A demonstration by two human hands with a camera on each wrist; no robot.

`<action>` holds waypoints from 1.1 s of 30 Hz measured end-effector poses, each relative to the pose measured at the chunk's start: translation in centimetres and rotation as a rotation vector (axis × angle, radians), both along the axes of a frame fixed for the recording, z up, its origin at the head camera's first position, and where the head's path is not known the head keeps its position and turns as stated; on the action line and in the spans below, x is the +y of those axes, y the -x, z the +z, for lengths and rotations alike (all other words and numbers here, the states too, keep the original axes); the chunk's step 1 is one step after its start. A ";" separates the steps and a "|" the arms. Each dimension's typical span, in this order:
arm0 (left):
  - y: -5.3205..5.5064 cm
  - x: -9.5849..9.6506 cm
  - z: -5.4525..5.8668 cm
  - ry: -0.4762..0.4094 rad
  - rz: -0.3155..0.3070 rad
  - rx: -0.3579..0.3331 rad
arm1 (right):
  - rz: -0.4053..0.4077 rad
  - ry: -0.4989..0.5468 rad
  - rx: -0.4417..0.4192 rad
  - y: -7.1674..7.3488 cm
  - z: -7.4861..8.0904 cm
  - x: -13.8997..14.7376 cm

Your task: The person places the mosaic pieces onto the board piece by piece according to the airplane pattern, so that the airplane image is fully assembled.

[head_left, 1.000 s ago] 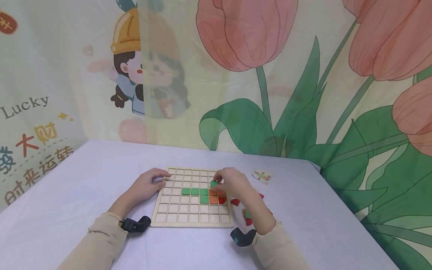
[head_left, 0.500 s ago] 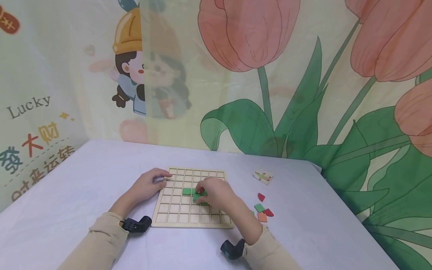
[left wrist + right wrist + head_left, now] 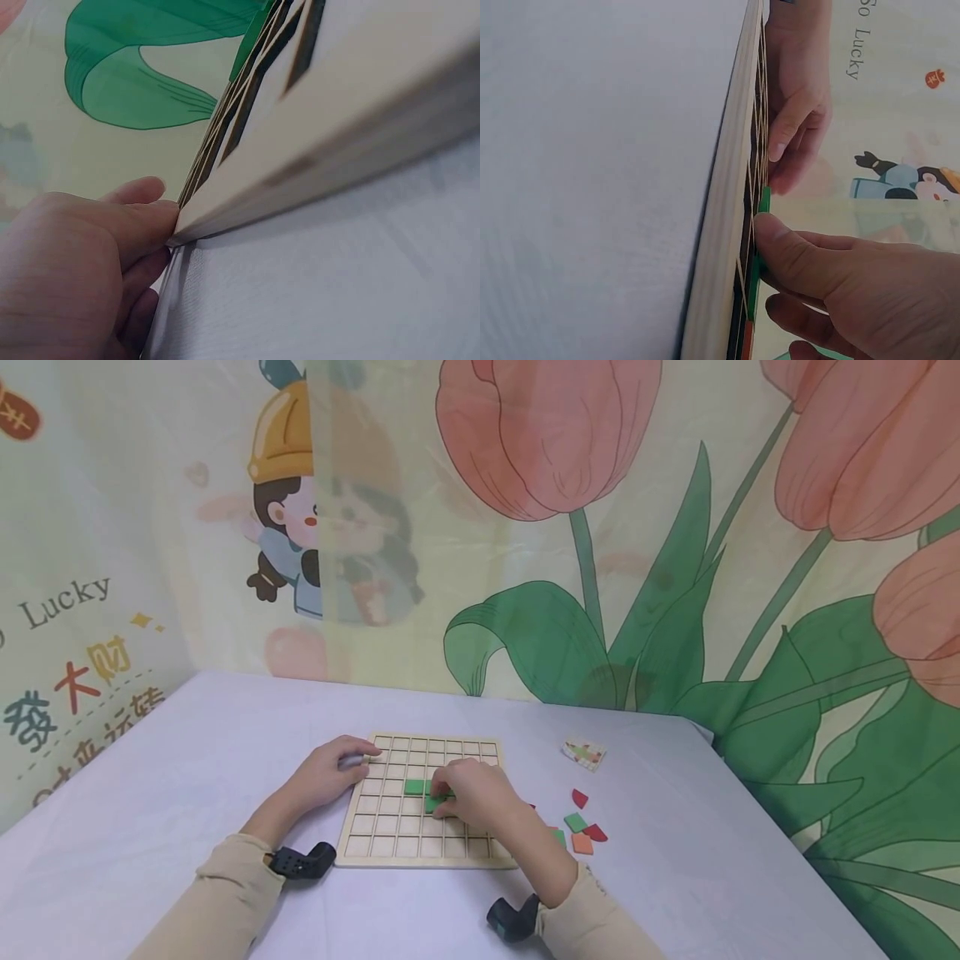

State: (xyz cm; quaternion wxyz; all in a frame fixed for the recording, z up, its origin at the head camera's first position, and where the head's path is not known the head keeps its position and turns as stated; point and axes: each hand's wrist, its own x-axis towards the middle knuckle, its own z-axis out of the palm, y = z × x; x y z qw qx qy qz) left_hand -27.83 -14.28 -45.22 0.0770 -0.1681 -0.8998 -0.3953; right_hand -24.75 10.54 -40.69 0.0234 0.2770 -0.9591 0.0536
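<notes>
A wooden grid board (image 3: pixel 375 844) lies flat on the white table. My left hand (image 3: pixel 327 770) rests at its left edge, thumb and a finger touching the rim with relaxed fingers. Over the middle of the board, my right hand (image 3: pixel 480 789) pinches a green square tile (image 3: pixel 432 805) low at the cells. In the right wrist view the thumb (image 3: pixel 774 226) lies against green tiles (image 3: pixel 754 289) standing just above the grid. One green tile (image 3: pixel 414 787) sits in a cell left of the fingers. Tiles under the right hand are mostly hidden.
Right of the board lie loose pieces: a red quarter-round piece (image 3: pixel 580 797), another red piece (image 3: pixel 596 832), a green square (image 3: pixel 575 822) and an orange square (image 3: pixel 582 843). A patterned card (image 3: pixel 584 754) lies farther back. Printed cloth (image 3: pixel 525 635) hangs behind the table.
My right hand has carried a green tile from the board's right side leftward and lowered it slightly toward the middle cells. My left hand has stayed at the left edge.
</notes>
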 end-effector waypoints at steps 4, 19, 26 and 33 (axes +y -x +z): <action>-0.1 -0.1 0.1 -0.004 -0.013 0.011 | 0.007 -0.002 0.006 -0.1 0.0 0.0; -0.1 -0.2 0.1 0.009 -0.019 0.016 | -0.002 -0.007 -0.011 -0.2 -0.1 -0.1; -0.1 -0.1 0.1 0.014 0.004 -0.015 | -0.036 0.021 -0.091 0.3 1.2 1.4; 0.1 -0.1 0.1 0.015 -0.006 -0.002 | -0.232 0.074 -0.287 1.8 2.8 6.5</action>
